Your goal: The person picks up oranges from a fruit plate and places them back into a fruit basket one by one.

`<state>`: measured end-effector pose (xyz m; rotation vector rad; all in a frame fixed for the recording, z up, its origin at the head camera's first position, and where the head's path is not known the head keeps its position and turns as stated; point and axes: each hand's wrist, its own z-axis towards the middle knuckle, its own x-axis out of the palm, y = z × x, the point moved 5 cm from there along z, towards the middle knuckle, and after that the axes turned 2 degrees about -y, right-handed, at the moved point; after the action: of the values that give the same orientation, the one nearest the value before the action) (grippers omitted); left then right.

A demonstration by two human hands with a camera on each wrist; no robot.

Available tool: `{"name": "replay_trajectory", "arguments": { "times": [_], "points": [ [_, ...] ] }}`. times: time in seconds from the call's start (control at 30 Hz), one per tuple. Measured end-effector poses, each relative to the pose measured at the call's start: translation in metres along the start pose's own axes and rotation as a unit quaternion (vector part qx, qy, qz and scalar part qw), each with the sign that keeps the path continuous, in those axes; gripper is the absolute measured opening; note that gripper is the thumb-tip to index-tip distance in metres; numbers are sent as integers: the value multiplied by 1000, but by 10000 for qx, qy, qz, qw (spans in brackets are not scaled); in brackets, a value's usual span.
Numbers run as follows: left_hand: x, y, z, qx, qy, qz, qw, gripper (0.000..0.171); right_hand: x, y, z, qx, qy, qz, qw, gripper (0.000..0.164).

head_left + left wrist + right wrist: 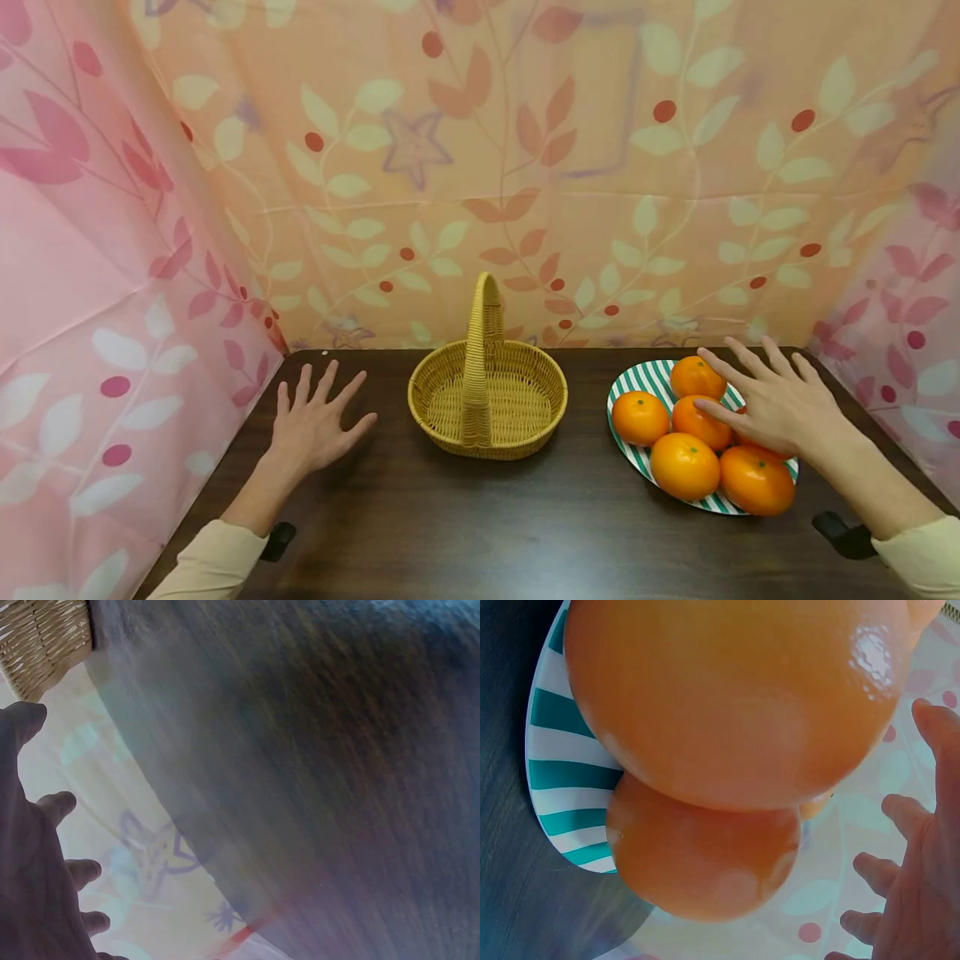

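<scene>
My left hand point(313, 427) spreads its fingers over the left side of the dark table, holding nothing. The right hand point(783, 408), fingers spread too, hovers above the right part of a plate point(628, 377) with green and white stripes. Several oranges point(684, 467) lie on that plate, and the hand hides part of them. In the right wrist view, two oranges point(705, 862) loom large beside the spread fingers point(877, 871). Between the hands stands a yellow woven basket point(435, 417) with a tall arched handle; nothing lies in it.
A dark wood-grain table point(450, 533) carries everything. Patterned cloth point(480, 167) hangs behind it, and pink cloth point(75, 275) closes in both sides. Black straps or mounts point(279, 542) show at both wrists.
</scene>
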<state>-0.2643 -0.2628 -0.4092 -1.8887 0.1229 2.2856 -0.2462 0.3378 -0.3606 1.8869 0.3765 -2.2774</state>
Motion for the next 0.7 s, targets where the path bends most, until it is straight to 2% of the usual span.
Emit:
{"name": "replay_trajectory", "arguments": {
  "times": [0.23, 0.33, 0.43, 0.53, 0.7],
  "points": [
    [-4, 2, -1, -14, -72, -118, 9999, 78, -4, -1, 3, -15, 11, 106, 9999, 85],
    [-6, 3, 1, 21, -89, -421, 9991, 76, -11, -1, 4, -234, -242, 311, 9990, 83],
    [-11, 5, 2, 140, -141, -968, 9951, 73, -23, -4, 4, -395, -569, 787, 9945, 79],
    [-15, 6, 2, 349, -252, -1801, 9827, 64, -34, -11, 2, -423, -824, 1463, 9849, 71],
    [-17, 8, -3, 672, -175, -3048, 9499, 41, -43, -27, -7, -239, -1122, 2441, 9629, 48]
  ]
}}
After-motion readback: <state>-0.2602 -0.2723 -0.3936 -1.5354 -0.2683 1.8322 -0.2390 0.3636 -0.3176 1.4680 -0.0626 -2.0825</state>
